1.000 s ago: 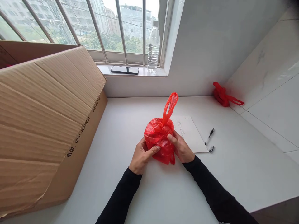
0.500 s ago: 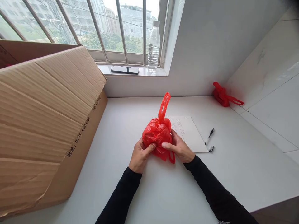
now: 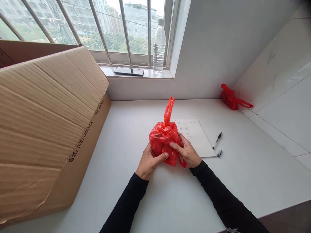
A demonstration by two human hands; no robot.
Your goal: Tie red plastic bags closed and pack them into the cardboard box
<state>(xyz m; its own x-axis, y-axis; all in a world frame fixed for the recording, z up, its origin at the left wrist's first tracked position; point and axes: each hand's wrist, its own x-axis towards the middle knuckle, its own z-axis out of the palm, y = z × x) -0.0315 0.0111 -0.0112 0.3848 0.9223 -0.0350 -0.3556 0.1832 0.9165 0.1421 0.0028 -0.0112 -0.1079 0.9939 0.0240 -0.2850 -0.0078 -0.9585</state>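
Observation:
A crumpled red plastic bag (image 3: 163, 137) sits bunched into a ball on the white table (image 3: 243, 181), one handle loop standing straight up. My left hand (image 3: 148, 162) grips its lower left side with the thumb pressed into the plastic. My right hand (image 3: 187, 152) is closed on its right side, fingers curled over the folds. A second handle loop hangs below my right fingers. Both sleeves are black.
A large cardboard box (image 3: 46, 129) fills the left side, its flap leaning over the table. A printed sheet (image 3: 198, 139) and a pen (image 3: 217, 140) with its cap lie right of the bag. Another red bag (image 3: 230, 98) lies in the far right corner. A water bottle (image 3: 158, 48) and phone (image 3: 129, 71) rest on the windowsill.
The bag has been squeezed smaller and its upright handle has swung from leaning right to standing straight. My thumbs have shifted over the plastic; my hands stay in place.

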